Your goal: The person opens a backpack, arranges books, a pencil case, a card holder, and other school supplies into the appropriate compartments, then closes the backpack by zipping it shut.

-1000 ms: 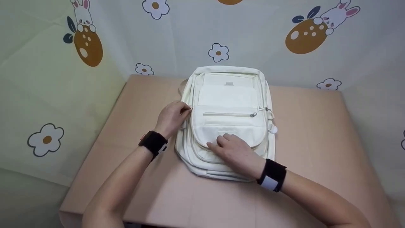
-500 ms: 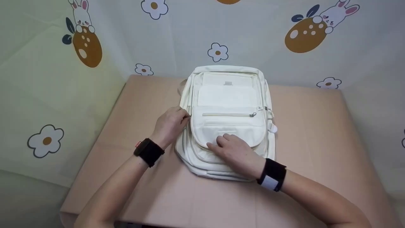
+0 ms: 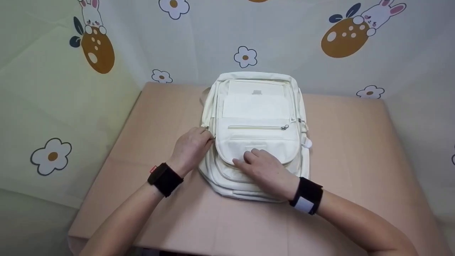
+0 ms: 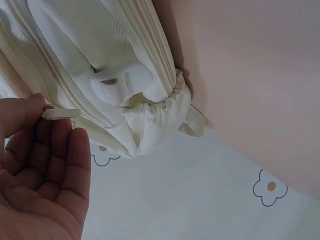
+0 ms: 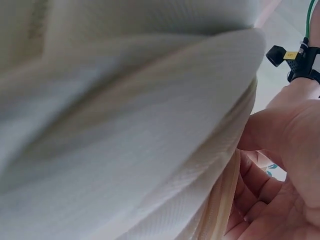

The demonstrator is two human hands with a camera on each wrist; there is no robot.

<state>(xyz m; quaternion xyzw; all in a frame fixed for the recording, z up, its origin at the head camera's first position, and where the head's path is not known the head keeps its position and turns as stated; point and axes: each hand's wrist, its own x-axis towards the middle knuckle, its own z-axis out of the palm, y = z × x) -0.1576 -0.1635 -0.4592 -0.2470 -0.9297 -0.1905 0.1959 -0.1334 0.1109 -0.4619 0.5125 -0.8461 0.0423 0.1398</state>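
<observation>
A cream-white backpack (image 3: 257, 106) lies front side up, its bottom toward me. My left hand (image 3: 190, 147) is at the left edge of its front pocket. In the left wrist view the thumb and index finger pinch a pale zipper pull (image 4: 62, 114), the other fingers curling below. My right hand (image 3: 265, 172) is at the lower edge of the front pocket (image 3: 256, 153). Seen from the right wrist, the thumb and fingers (image 5: 252, 182) grip the fabric edge along the zipper tape (image 5: 215, 210). A short horizontal zipper (image 3: 256, 127) crosses the pocket above.
Under the backpack is a table with a pinkish-beige cover (image 3: 355, 160). A patterned cloth backdrop (image 3: 291, 42) stands behind and at the sides. A white side buckle (image 4: 120, 82) and a gathered side pocket (image 4: 162, 122) show on the backpack's side.
My left hand has slid down along the front pocket's left edge, toward me, with the zipper pull. The right hand has stayed at the lower edge.
</observation>
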